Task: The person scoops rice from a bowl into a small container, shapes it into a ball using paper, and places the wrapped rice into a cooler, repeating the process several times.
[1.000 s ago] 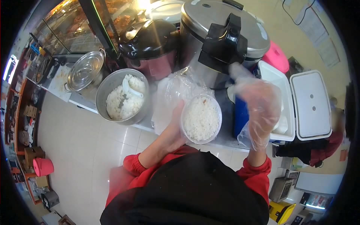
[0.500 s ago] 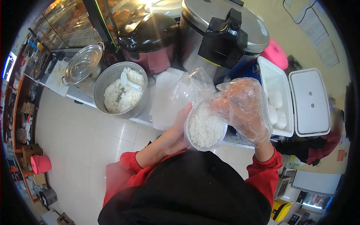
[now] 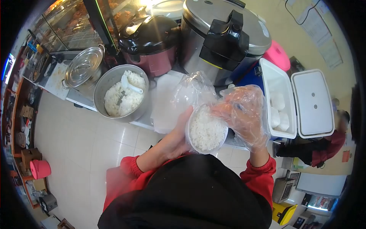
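A round bowl packed with white rice (image 3: 207,132) is held close to my body. My left hand (image 3: 176,138) is bare and wraps round the bowl's left side. Over my right hand (image 3: 246,112) is a loose, clear plastic glove. Its fingers are bent together at the bowl's upper right rim, touching the rice; whether they pinch anything is hidden by the crinkled plastic. Behind the bowl a clear plastic bag (image 3: 194,89) lies over white sheets (image 3: 164,100). To the left, a metal pot (image 3: 100,91) holds more rice with a pale scoop (image 3: 131,85) resting in it.
A purple rice cooker (image 3: 154,63) and a large steel cooker (image 3: 192,45) stand behind. At right an open cooler (image 3: 291,114) contains several white packs. A lidded pot (image 3: 84,66) is at left beside a glass food case (image 3: 61,26). Another person (image 3: 324,149) is far right.
My right hand and forearm have shifted slightly left, with the fingers still at the rice. The bowl stays in my left hand, nearly in place. The whole view has turned slightly.
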`<state>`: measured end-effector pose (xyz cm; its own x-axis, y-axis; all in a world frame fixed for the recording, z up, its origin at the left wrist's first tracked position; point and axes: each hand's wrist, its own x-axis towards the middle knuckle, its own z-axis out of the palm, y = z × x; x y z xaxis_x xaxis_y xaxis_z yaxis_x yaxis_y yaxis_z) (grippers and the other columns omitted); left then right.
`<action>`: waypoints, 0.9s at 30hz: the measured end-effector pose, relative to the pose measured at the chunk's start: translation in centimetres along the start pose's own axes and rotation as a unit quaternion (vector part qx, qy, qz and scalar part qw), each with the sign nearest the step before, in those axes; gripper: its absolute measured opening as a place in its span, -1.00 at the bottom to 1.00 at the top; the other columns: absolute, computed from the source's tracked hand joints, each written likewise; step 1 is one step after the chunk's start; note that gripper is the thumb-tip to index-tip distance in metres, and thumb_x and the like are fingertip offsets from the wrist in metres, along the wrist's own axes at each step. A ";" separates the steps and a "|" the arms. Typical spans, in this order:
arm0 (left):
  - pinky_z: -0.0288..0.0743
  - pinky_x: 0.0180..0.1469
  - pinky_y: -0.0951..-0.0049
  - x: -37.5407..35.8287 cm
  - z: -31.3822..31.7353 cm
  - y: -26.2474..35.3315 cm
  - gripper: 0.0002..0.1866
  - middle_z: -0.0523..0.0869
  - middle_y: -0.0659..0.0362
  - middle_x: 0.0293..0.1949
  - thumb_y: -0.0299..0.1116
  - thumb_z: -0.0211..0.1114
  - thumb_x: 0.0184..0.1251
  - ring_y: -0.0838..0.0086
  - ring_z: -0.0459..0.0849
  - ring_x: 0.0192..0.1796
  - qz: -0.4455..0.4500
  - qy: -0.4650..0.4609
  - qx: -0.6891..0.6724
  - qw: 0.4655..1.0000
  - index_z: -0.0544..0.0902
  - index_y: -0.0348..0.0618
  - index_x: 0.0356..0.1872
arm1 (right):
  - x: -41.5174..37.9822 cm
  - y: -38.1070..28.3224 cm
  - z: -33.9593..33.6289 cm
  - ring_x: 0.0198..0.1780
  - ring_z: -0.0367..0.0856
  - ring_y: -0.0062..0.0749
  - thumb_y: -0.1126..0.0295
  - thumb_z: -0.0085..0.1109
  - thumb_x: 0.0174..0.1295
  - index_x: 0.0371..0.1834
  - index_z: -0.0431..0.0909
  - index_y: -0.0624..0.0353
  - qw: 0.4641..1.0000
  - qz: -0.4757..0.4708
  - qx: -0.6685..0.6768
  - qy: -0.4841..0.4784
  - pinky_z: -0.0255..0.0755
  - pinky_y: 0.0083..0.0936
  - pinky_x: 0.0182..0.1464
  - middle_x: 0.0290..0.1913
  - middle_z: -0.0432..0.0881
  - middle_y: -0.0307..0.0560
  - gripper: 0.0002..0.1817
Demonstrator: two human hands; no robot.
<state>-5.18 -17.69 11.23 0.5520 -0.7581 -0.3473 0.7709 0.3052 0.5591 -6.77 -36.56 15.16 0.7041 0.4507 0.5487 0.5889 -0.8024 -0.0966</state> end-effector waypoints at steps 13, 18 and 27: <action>0.25 0.26 0.23 0.3 -1.5 0.3 -0.18 0.27 0.04 0.27 0.34 -0.33 0.23 0.24 0.36 0.24 0.028 0.007 -0.040 0.999 0.11 -0.12 0.32 | -17.6 3.3 -13.9 0.02 0.44 -0.22 0.21 0.04 0.16 -0.06 0.42 0.16 0.760 0.331 -0.097 0.551 0.31 -0.31 0.07 -0.06 0.49 -0.06 -0.66; 0.24 0.25 0.19 2.2 -3.0 0.6 -0.26 0.30 0.12 0.25 0.26 -0.37 0.30 0.30 0.34 0.25 0.020 -0.046 -0.084 0.995 0.11 -0.08 0.31 | -35.4 -5.2 -23.7 0.11 0.39 -0.19 0.01 -0.10 0.20 0.10 0.30 0.19 0.614 0.512 -0.409 0.441 0.29 -0.26 0.14 0.07 0.41 0.04 -0.46; 0.18 0.29 0.22 4.8 -1.3 -1.6 -0.32 0.31 0.12 0.25 0.23 -0.25 0.30 0.26 0.33 0.25 0.021 -0.106 -0.073 0.992 0.21 -0.04 0.28 | -22.2 -8.5 -7.2 0.38 -0.06 0.08 -0.63 -0.25 -0.31 0.40 -0.28 0.14 0.730 0.395 0.432 0.352 0.05 0.18 0.22 0.39 -0.08 0.15 0.31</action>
<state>-3.37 -21.07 7.68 0.5177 -0.8419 -0.1520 0.7949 0.4076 0.4494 -30.25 -42.59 9.74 0.7595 -0.5773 0.2996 0.3537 -0.0200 -0.9351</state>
